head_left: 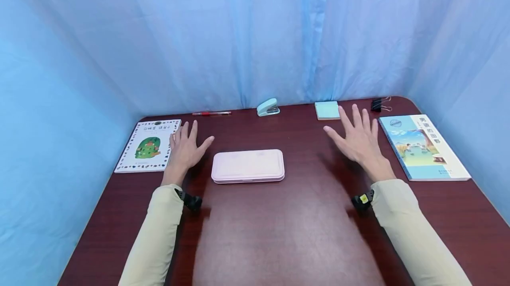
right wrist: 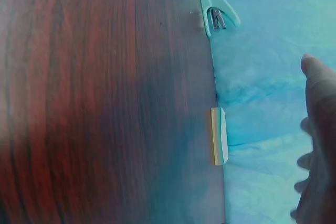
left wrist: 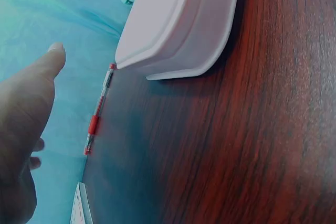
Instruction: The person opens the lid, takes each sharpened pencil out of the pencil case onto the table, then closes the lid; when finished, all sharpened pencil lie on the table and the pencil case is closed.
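My left hand (head_left: 185, 149) hovers with fingers spread between the white book with a green picture (head_left: 148, 146) and the pale pink pencil case (head_left: 248, 166). It holds nothing. Over the right part of the table my right hand (head_left: 360, 140) is spread too, holding nothing, just left of the blue-and-white book (head_left: 424, 148). The pencil case lies closed in the middle; its rounded end (left wrist: 194, 40) fills the top of the left wrist view. In the right wrist view, the fingers (right wrist: 320, 93) show at the right edge, apart from everything.
Along the table's back edge lie a red pen (head_left: 212, 113), a mint stapler (head_left: 268, 107), a pad of sticky notes (head_left: 327, 110) and a black binder clip (head_left: 380, 104). Blue curtains (head_left: 199, 33) enclose the dark red wooden table (head_left: 287, 233) at the back and sides.
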{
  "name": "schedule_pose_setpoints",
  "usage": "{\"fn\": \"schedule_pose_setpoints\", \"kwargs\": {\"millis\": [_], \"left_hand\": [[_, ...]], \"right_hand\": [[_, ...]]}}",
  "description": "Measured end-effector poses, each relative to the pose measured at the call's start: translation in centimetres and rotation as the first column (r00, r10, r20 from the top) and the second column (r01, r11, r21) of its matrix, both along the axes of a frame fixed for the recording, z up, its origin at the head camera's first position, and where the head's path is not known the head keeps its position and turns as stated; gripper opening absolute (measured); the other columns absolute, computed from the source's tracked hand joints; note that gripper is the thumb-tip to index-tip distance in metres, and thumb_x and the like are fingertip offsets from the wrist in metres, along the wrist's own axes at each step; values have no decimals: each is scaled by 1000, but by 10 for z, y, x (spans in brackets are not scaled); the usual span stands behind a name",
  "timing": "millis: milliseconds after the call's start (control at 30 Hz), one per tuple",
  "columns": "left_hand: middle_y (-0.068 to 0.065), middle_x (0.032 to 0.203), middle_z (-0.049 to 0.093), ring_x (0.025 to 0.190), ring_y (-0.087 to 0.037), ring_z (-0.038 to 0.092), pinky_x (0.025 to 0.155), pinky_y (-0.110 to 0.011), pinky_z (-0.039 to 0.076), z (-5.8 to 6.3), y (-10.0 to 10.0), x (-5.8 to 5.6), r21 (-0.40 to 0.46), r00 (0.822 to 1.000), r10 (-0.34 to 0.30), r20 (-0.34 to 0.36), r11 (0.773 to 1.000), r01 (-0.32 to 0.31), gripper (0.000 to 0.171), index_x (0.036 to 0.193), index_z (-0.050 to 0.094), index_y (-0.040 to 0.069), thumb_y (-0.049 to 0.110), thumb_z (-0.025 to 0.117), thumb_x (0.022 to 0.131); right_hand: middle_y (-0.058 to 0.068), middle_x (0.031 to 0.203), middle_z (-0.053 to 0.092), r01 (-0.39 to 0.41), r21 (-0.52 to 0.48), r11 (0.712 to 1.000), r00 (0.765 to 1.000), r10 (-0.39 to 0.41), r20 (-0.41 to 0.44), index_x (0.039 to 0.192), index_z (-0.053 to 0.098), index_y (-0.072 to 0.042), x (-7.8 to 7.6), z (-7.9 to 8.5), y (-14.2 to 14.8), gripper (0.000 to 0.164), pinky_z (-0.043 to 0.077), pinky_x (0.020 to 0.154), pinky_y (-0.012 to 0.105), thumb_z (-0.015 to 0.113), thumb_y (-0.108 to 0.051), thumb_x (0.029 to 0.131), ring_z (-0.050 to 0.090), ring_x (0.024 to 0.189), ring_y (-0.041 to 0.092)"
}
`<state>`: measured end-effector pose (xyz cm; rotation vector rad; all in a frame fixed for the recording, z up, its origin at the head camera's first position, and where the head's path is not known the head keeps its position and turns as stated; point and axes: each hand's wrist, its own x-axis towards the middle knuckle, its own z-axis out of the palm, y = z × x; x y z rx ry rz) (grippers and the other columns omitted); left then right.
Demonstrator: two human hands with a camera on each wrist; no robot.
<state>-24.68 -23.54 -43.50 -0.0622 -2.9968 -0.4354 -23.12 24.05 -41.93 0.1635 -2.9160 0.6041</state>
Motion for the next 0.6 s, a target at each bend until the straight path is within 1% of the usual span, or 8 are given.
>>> {"fn": "schedule_pose_setpoints", "kwargs": {"millis": [67,167,233,300,400,433,500,600], "left_hand": [[-18,149,16,136,-37,12,107,-54,8,1,0,2,53,1000,-10,-4,999,10,88,148,17,10,69,35,85],[-18,146,24,133,-35,19,106,-52,18,2,-1,7,151,1000,-20,0,988,20,84,146,23,7,65,38,87],[-17,139,35,128,-32,30,103,-50,26,1,-1,11,211,1000,-27,0,977,26,79,143,30,7,62,40,88],[-16,129,45,118,-30,41,99,-48,32,-1,-1,16,269,999,-53,1,962,51,72,138,38,5,58,43,89],[-12,112,55,102,-25,52,90,-43,40,-6,2,24,335,994,-106,5,937,99,62,128,49,4,53,48,90],[-12,110,56,100,-25,53,88,-42,42,-8,4,27,356,991,-132,16,927,118,59,126,51,4,51,49,90],[-11,111,57,98,-23,55,87,-40,44,-12,9,33,395,981,-187,43,905,155,57,126,51,4,48,52,90],[-12,120,54,103,-24,55,89,-40,44,-19,18,42,433,961,-266,75,877,209,58,131,47,5,43,58,88]], "right_hand": [[12,154,-3,-57,-46,997,998,55,-37,149,4,-27,-1,0,-4,76,-4,105,59,38,-61,89,-8,139,34],[13,153,7,-150,-123,981,986,140,-87,149,9,-24,-1,-1,-15,76,7,105,59,46,-54,90,5,138,35],[14,152,13,-200,-160,967,977,185,-108,149,14,-21,0,-3,-25,75,14,104,58,50,-50,90,13,137,35],[13,150,19,-234,-196,952,970,214,-115,148,20,-20,1,-6,-37,75,18,104,56,54,-49,88,17,136,33],[11,148,26,-278,-235,932,959,256,-117,146,26,-18,4,-12,-55,73,21,105,51,57,-48,87,23,135,28],[11,147,28,-292,-249,923,956,271,-116,146,28,-17,5,-15,-62,73,22,105,49,58,-47,87,24,134,26],[9,145,32,-323,-269,907,946,304,-111,145,30,-16,6,-20,-74,72,24,106,46,58,-46,86,27,133,23],[8,143,34,-364,-293,884,931,358,-77,144,31,-15,10,-27,-92,71,25,106,44,59,-45,86,29,132,22]]}}
